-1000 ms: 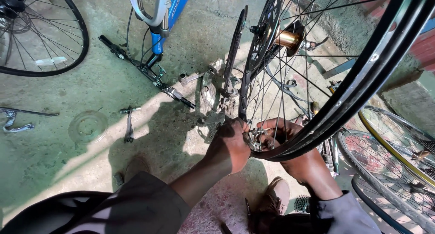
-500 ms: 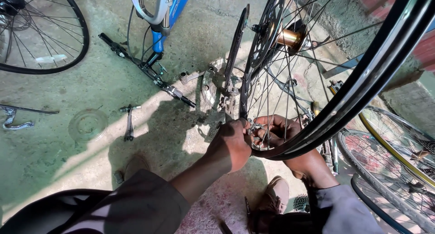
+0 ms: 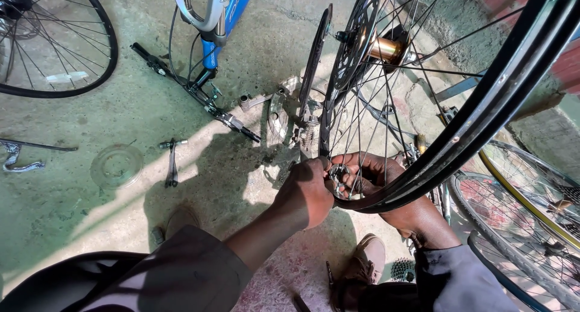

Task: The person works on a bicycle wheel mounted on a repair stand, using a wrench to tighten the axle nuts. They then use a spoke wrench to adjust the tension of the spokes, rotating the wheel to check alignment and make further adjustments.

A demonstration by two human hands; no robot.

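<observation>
Rough greenish concrete floor in hard sunlight and shadow; weathered wall beyond

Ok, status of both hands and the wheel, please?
Left hand gripping small metal tool at wheel rim. Right hand steadying rim. Spokes crowd the fingers.

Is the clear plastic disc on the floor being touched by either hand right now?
No, the clear disc lies alone on the concrete, while both the left hand and right hand are at the wheel rim.

The wheel has tilted further upright — both hands' fingers have closed in.
</observation>
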